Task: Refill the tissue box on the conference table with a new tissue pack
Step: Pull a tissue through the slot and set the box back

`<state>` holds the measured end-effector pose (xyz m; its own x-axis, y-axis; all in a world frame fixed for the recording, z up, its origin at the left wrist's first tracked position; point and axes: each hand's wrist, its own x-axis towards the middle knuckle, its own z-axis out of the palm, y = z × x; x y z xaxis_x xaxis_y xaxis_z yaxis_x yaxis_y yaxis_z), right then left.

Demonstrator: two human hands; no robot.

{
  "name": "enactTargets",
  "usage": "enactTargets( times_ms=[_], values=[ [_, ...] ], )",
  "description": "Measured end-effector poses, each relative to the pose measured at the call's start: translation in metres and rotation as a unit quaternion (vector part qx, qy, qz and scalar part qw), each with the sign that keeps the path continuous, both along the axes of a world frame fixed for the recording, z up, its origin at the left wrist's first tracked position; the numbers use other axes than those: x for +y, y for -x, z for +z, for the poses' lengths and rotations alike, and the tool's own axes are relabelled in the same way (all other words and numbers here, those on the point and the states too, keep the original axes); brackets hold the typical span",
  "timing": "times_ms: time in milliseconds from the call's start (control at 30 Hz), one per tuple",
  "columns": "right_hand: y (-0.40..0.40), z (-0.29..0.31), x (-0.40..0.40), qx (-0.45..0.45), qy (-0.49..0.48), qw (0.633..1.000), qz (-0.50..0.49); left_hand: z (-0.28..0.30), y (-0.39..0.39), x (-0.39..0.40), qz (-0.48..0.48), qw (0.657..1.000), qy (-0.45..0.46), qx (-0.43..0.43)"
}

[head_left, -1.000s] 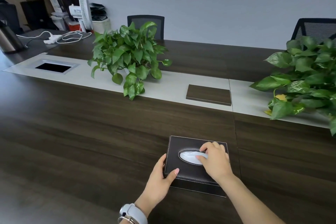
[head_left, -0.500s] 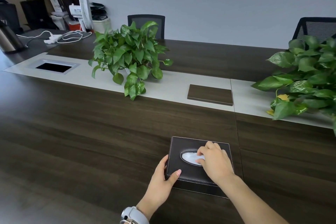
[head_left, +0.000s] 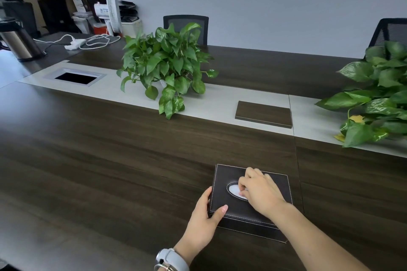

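A dark leather tissue box (head_left: 222,191) with white stitching lies flat on the dark wooden conference table (head_left: 110,160), near its front edge. My left hand (head_left: 203,224) grips the box's near left corner, thumb on the lid. My right hand (head_left: 259,189) rests on the lid with its fingertips pinched on the white tissue (head_left: 234,189) inside the oval opening. No new tissue pack is in view.
A potted green plant (head_left: 167,68) stands on the table's pale centre strip (head_left: 220,103), with a second plant (head_left: 378,96) at the right. A wooden hatch cover (head_left: 263,114), an open cable well (head_left: 76,77), a metal jug (head_left: 18,44), cables and two chairs lie beyond.
My right fingers have curled and pinched into the oval opening, covering more of the white tissue. The left hand keeps its grip on the box corner.
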<state>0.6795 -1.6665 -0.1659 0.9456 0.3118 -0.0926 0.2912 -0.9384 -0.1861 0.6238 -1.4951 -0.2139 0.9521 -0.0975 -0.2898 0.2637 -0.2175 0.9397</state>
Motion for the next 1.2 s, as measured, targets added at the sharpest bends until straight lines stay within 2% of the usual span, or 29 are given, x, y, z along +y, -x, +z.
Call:
enactTargets(
  times_ms=[200,433,567,667,733,867,967,1100,1200],
  values=[
    [0.010,0.008,-0.005,-0.068,0.009,0.997,0.036,-0.002,-0.001,0.000,-0.001,1.000,0.007,-0.001],
    [0.033,0.010,-0.018,-0.062,0.009,0.992,0.112,-0.001,-0.001,0.000,-0.007,1.000,-0.004,0.002],
    [0.040,0.019,-0.018,0.011,-0.101,0.995,-0.007,0.000,0.000,0.000,-0.005,1.000,0.001,0.001],
    [0.028,0.020,-0.023,0.044,-0.080,0.994,-0.055,0.001,0.000,-0.001,-0.006,1.000,0.008,0.005],
    [0.024,0.020,-0.022,0.023,-0.030,0.999,-0.016,0.001,-0.001,-0.001,-0.005,1.000,0.010,0.006],
    [0.029,0.019,-0.024,-0.090,0.036,0.990,0.104,-0.001,-0.001,0.000,-0.005,1.000,0.010,-0.002],
    [0.042,0.013,-0.028,-0.115,0.023,0.984,0.132,-0.001,-0.001,0.000,-0.006,1.000,0.008,0.000],
    [0.045,0.017,-0.032,-0.010,-0.117,0.993,0.014,-0.001,-0.001,0.001,-0.012,1.000,0.009,-0.002],
    [0.034,0.016,-0.025,0.049,-0.129,0.989,-0.055,0.000,-0.001,0.001,-0.012,1.000,0.009,0.000]
  ],
)
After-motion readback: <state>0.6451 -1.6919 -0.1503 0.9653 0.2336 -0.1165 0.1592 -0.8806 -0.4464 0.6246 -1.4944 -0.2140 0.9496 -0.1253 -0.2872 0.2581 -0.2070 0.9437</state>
